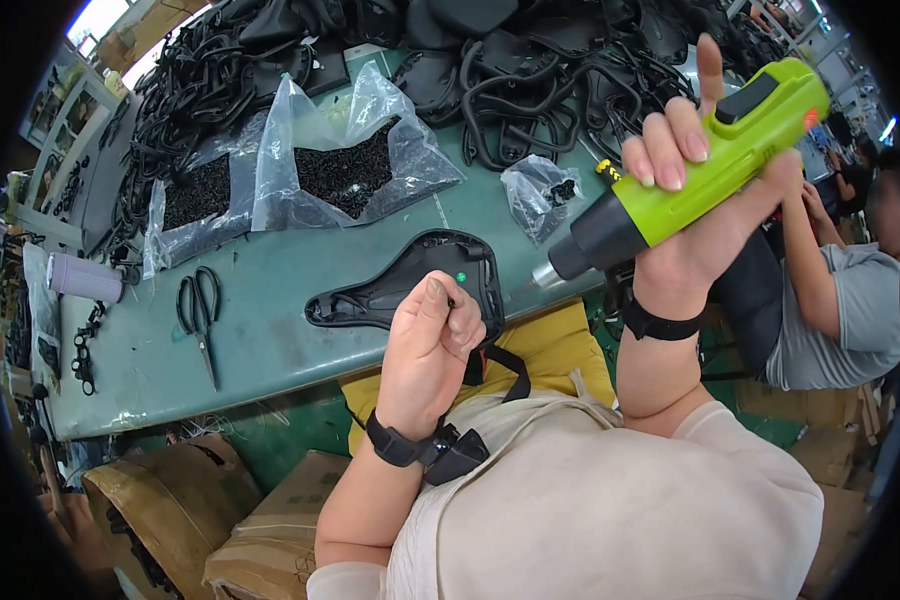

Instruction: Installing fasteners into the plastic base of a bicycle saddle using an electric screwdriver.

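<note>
A black bicycle saddle lies underside up on the green table, its narrow nose to the left, with a small green sticker inside. In front of its wide end, my left hand is closed in a pinch on what looks like a small black screw, mostly hidden by the fingers. My right hand grips a lime-green electric screwdriver, thumb below and index finger raised off the body. Its thin bit points down and left toward the saddle's wide end, apart from my left hand.
Clear bags of small black parts stand behind the saddle; a smaller bag is right. Black scissors and a lilac cylinder lie left. Black saddle parts pile at the back. Cardboard boxes stand below; a person sits right.
</note>
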`<state>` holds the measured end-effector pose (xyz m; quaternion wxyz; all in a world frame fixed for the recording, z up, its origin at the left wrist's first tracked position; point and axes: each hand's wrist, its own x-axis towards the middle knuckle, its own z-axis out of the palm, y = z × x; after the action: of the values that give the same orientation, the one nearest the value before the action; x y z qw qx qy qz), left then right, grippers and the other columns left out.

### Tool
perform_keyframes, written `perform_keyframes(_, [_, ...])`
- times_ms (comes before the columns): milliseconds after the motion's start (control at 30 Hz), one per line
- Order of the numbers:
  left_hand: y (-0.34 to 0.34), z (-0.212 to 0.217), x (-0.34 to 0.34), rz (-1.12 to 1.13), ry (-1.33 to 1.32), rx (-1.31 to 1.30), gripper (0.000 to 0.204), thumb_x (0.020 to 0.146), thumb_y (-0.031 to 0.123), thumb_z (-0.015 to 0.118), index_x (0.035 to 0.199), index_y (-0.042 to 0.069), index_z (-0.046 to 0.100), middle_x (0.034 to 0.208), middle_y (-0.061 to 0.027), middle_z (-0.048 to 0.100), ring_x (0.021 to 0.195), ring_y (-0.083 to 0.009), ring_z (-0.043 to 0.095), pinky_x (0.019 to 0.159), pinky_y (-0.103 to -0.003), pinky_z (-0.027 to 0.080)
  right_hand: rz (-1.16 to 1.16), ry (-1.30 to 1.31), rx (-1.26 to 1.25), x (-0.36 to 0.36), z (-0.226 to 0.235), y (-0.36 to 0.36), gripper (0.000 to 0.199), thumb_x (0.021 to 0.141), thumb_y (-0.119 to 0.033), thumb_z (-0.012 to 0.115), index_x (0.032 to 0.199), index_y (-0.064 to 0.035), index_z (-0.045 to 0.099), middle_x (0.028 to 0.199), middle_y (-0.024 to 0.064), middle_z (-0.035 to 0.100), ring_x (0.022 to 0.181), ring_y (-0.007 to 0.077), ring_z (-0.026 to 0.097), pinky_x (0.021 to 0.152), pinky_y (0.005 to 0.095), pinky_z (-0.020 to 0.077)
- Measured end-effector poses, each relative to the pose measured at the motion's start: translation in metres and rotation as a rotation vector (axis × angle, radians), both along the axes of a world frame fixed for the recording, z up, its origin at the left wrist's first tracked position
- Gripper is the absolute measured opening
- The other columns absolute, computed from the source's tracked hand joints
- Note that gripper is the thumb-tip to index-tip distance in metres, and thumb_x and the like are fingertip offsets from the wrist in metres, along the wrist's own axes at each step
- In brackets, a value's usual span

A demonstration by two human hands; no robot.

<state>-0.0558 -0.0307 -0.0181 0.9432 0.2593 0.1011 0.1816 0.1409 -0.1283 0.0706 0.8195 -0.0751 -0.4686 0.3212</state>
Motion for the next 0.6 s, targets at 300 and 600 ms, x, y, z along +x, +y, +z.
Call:
perform_keyframes(300, [-0.006,0.001,0.000,-0.009,-0.003,-0.031,0.028,0.099,0.032,0.048,0.086,0.009,0.050,0.065,0.0026,0.042,0.060,-0.0082,0.036,0.057,-0.023,0.031,-0.261,0.000,0.040,-0.024,0.017,-0.004,0.080,0.075,-0.036,0.078,0.136,-0.0085,0.033,0.097,0.0009,0.042,0.086,0.0134,0.047,0.086,0.0351,0.0344])
perform_keyframes(600, [-0.004,0.001,-0.004,0.071,0.086,-0.039,0.029,0.099,0.033,0.050,0.085,0.008,0.051,0.065,0.0020,0.043,0.062,-0.0090,0.040,0.059,-0.024,0.034,-0.117,0.052,-0.030,-0.031,-0.003,-0.003,0.046,0.087,-0.039,0.061,0.114,-0.0112,0.037,0.075,0.0005,0.048,0.062,0.0135,0.050,0.067,0.0342,0.0411])
